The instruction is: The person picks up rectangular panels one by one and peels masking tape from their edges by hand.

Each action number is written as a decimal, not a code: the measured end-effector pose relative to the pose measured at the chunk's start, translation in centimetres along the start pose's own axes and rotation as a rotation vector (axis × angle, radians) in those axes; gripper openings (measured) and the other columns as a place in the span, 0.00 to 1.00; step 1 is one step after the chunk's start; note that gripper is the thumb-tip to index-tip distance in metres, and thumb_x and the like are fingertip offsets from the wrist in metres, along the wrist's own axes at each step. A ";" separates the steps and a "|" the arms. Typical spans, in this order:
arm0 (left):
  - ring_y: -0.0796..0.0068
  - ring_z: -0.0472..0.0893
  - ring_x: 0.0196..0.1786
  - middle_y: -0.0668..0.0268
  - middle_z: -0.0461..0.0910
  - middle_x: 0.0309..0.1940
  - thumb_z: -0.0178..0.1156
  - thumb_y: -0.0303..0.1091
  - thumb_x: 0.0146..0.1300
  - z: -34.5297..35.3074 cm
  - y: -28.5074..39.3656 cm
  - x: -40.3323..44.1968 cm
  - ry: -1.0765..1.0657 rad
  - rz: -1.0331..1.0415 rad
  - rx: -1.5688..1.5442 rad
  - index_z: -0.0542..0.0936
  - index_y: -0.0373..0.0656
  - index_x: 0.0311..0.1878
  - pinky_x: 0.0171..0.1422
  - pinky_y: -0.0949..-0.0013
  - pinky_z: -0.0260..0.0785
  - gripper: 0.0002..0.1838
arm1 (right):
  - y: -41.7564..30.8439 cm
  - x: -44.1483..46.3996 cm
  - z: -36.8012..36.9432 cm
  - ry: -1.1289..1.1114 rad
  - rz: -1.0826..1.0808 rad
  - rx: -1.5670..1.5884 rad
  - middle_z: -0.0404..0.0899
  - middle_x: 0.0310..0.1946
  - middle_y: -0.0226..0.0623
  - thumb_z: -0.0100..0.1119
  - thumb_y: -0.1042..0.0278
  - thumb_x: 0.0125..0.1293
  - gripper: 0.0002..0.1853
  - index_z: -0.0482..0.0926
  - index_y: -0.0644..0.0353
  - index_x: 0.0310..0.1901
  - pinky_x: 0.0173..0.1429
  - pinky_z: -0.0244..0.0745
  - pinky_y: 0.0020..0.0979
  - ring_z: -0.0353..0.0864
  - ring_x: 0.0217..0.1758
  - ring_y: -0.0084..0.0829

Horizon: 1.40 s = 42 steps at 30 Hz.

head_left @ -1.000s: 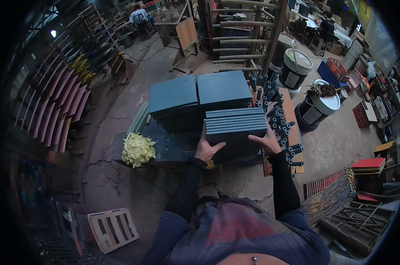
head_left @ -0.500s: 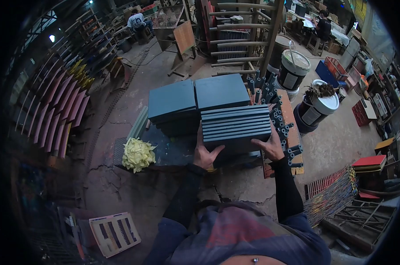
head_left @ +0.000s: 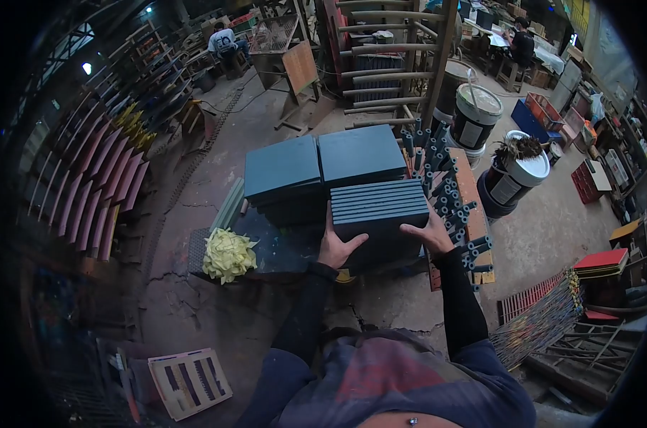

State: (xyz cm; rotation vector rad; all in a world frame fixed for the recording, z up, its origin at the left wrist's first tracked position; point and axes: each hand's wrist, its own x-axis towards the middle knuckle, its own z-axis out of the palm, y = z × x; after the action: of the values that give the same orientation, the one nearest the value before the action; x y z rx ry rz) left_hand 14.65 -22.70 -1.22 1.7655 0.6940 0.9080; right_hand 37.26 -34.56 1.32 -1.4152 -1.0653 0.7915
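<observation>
A stack of dark blue-green boards (head_left: 380, 235) stands on edge, its several top edges lined up and its broad front face turned toward me. My left hand (head_left: 340, 246) grips the stack's left side, thumb on the front face. On the right side, my right hand (head_left: 432, 232) grips it in the same way. Just behind are two piles of similar flat boards, a left pile (head_left: 282, 169) and a right pile (head_left: 359, 153), side by side on a dark work surface (head_left: 284, 253). The undersides of the held boards are hidden from view.
A crumpled pale yellow bundle (head_left: 228, 255) sits at the left corner. Many short dark tubes (head_left: 448, 200) stand on an orange board at right. Buckets (head_left: 512, 175) stand beyond them. A rack of pinkish boards (head_left: 98, 192) is at left. Two people sit far back.
The held stack has tipped more upright, with its top edges drawn closer together and more of the front face showing. Both hands have kept their grip. The view has shifted slightly.
</observation>
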 end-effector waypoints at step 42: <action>0.46 0.80 0.49 0.43 0.81 0.41 0.57 0.65 0.58 -0.4 -0.2 2.8 -0.152 -0.421 0.563 0.79 0.29 0.47 0.54 0.58 0.72 0.39 | 0.8 3.6 -1.2 0.017 0.148 -0.770 0.78 0.44 0.62 0.48 0.38 0.67 0.36 0.74 0.74 0.52 0.55 0.74 0.42 0.79 0.50 0.52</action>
State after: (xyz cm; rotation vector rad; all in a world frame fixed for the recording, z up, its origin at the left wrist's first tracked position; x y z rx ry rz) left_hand 15.88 -20.21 -0.59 2.0287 1.2476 0.2976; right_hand 39.81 -31.60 1.03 -2.1585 -1.3346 0.4751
